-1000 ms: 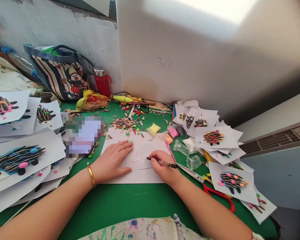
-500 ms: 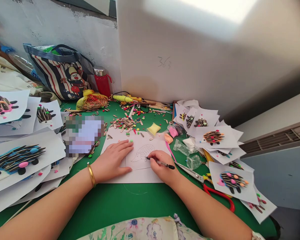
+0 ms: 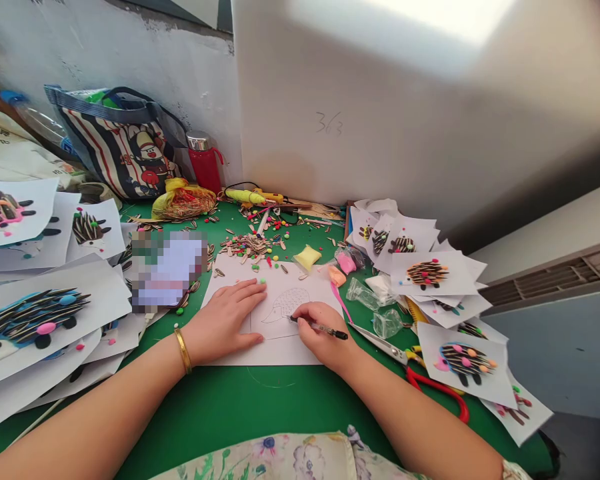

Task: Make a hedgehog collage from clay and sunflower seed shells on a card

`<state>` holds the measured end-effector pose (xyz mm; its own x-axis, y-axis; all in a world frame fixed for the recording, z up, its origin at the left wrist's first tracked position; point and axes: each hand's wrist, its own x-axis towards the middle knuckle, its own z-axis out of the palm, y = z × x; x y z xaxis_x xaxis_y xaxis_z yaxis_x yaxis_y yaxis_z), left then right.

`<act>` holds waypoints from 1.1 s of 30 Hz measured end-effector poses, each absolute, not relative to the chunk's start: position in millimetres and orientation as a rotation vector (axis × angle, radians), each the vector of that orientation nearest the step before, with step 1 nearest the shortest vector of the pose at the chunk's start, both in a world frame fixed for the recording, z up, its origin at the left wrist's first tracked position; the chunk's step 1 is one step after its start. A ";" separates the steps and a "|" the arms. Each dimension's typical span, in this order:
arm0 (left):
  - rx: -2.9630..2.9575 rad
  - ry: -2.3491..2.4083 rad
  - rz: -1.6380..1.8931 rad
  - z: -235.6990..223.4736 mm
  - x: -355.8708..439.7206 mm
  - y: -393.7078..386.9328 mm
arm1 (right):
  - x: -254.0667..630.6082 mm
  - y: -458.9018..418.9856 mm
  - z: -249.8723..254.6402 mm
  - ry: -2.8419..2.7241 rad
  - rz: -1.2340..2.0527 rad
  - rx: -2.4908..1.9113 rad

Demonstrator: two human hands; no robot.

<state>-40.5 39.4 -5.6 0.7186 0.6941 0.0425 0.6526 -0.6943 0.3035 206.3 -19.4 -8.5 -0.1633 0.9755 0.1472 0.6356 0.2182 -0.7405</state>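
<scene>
My left hand [image 3: 230, 321] lies flat, fingers outstretched, on the left part of a white sheet of paper [image 3: 280, 350]. In my right hand [image 3: 325, 337] is a black pen [image 3: 333, 329], its tip touching the lower edge of a line drawing of a hedgehog [image 3: 290, 303]. The drawing has small marks over its back and a pointed snout to the left. It is on a smaller sheet that lies over a larger one. A small green ball [image 3: 263, 281] is by my left fingertips.
Scissors with red handles [image 3: 437, 387] lie right of my right hand. Stacked hedgehog pictures [image 3: 425, 273] line the right, more [image 3: 40, 320] the left. A blurred phone [image 3: 167, 272], sunflower seeds [image 3: 245, 245], a yellow clay packet [image 3: 307, 257] and a red bottle [image 3: 205, 167] are farther back.
The pen tip has shifted slightly left along the drawing's lower edge, with my right hand moving a little left too. My left hand stays in place.
</scene>
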 end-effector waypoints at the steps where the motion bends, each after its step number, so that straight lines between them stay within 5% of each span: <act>1: 2.660 1.066 0.217 -5.4 -40.4 39.3 | 206.6 -19.5 -8.5 -1.879 0.707 -1.487; 33: 2.621 1.060 0.247 -3.2 -40.1 39.2 | 215.2 -16.1 -12.9 -1.826 0.624 -1.552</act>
